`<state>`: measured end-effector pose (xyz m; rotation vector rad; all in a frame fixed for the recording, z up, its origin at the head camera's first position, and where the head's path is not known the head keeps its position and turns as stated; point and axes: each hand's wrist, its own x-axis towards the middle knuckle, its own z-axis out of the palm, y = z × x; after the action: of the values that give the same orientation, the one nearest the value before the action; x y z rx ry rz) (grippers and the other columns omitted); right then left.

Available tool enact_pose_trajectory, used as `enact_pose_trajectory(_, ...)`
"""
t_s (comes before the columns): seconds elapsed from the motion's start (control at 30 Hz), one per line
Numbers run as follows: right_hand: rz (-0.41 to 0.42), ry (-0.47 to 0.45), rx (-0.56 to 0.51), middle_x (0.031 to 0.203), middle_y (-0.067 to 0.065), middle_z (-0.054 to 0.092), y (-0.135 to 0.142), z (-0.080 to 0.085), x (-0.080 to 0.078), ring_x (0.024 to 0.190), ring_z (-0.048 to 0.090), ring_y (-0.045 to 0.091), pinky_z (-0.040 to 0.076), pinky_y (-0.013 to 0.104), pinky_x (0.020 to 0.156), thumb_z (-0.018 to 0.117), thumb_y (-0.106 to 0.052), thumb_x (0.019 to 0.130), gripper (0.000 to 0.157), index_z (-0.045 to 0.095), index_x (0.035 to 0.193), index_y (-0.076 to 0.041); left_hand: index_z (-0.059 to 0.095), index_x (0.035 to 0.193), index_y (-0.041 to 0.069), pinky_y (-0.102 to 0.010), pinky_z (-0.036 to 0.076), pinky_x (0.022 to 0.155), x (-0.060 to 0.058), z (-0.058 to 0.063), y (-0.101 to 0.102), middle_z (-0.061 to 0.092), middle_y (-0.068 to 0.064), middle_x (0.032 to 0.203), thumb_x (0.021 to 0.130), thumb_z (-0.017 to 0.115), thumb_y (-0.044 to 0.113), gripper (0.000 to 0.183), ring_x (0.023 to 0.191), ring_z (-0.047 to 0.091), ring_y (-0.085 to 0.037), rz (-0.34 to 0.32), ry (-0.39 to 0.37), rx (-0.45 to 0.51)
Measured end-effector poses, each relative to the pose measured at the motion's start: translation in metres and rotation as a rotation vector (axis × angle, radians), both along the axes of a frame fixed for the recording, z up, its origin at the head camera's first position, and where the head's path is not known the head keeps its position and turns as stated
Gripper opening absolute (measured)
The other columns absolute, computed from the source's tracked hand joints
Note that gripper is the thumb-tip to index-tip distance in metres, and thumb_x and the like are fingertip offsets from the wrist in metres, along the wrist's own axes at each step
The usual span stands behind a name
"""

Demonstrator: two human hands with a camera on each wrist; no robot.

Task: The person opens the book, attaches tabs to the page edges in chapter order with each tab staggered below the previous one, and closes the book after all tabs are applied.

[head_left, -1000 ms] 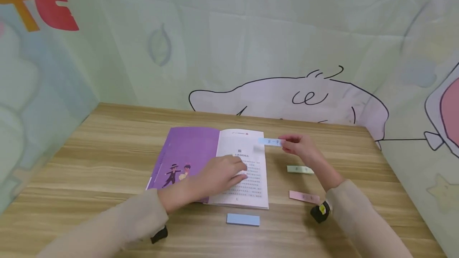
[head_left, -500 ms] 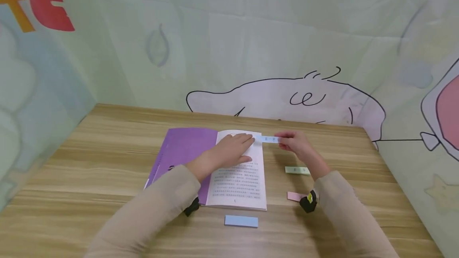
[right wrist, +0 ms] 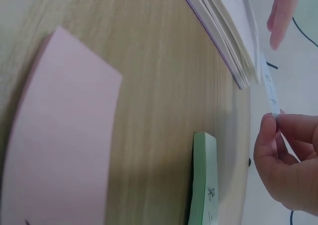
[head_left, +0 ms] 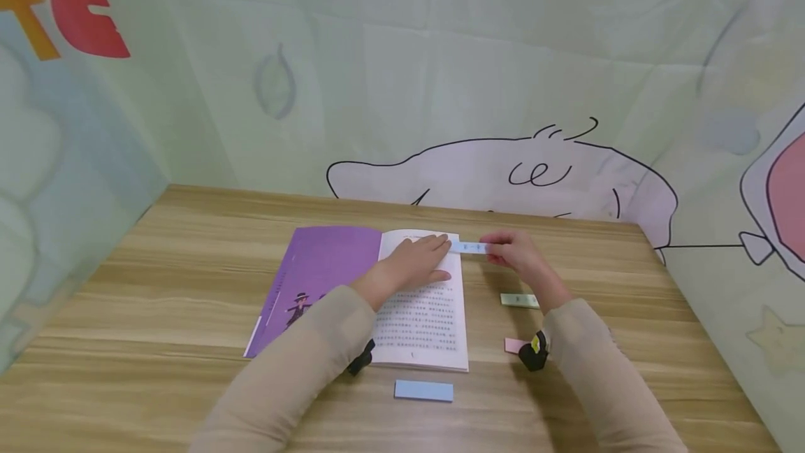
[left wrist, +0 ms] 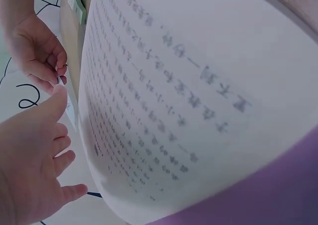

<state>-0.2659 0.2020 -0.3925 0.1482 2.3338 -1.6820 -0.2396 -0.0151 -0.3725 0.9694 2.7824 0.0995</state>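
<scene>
An open book (head_left: 418, 324) lies on the table, a purple page on its left and a printed white page on its right. My left hand (head_left: 416, 262) lies over the upper part of the white page with its fingers extended, the tips at the inner end of a pale blue sticky note (head_left: 472, 247). My right hand (head_left: 518, 256) pinches the outer end of that note between thumb and fingers. Handwriting marks the note (right wrist: 271, 91), which sticks out past the page's right edge. The fingertips hide its inner end in the head view.
A blue sticky-note pad (head_left: 424, 391) lies in front of the book. To its right lie a green pad (head_left: 518, 300) and a pink pad (head_left: 513, 345), both partly covered by my right arm in the head view. A printed cloth wall (head_left: 402, 89) stands behind the table.
My left hand has moved up the page from its middle to the note's inner end. My right hand has shifted slightly left with the note, now against the page edge.
</scene>
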Motion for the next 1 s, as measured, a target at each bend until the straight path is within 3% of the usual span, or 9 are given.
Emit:
enact_pose_trajectory(0.3, -0.029, -0.030, 0.037, 0.101, 0.015, 0.059, -0.002, -0.001, -0.002, 0.072, 0.055, 0.012, 0.052, 0.022, 0.071, 0.053, -0.001, 0.092, 0.028, 0.057, 0.118, 0.009, 0.030, 0.146, 0.009, -0.053, 0.027, 0.107, -0.006, -0.007, 0.013, 0.024, -0.004, 0.152, 0.097, 0.042, 0.043, 0.061, 0.139, 0.022, -0.023, 0.032, -0.028, -0.045)
enact_pose_trajectory(0.6, -0.029, -0.069, 0.146, 0.109, 0.018, 0.058, -0.004, -0.010, -0.006, 0.073, 0.055, 0.015, 0.052, 0.021, 0.068, 0.053, 0.000, 0.092, 0.025, 0.061, 0.115, 0.006, 0.032, 0.145, 0.011, -0.052, 0.025, 0.108, -0.005, -0.011, 0.018, 0.028, -0.001, 0.151, 0.097, 0.041, 0.045, 0.060, 0.137, 0.026, -0.024, 0.077, -0.094, -0.097)
enact_pose_trajectory(1.0, -0.026, -0.093, 0.126, 0.107, 0.018, 0.059, -0.004, -0.012, -0.007, 0.070, 0.056, 0.014, 0.051, 0.019, 0.066, 0.053, -0.001, 0.093, 0.026, 0.060, 0.117, 0.005, 0.026, 0.148, 0.023, -0.055, 0.026, 0.106, -0.006, -0.018, 0.021, 0.023, 0.008, 0.152, 0.098, 0.036, 0.045, 0.055, 0.137, 0.027, -0.020, 0.091, -0.021, -0.173)
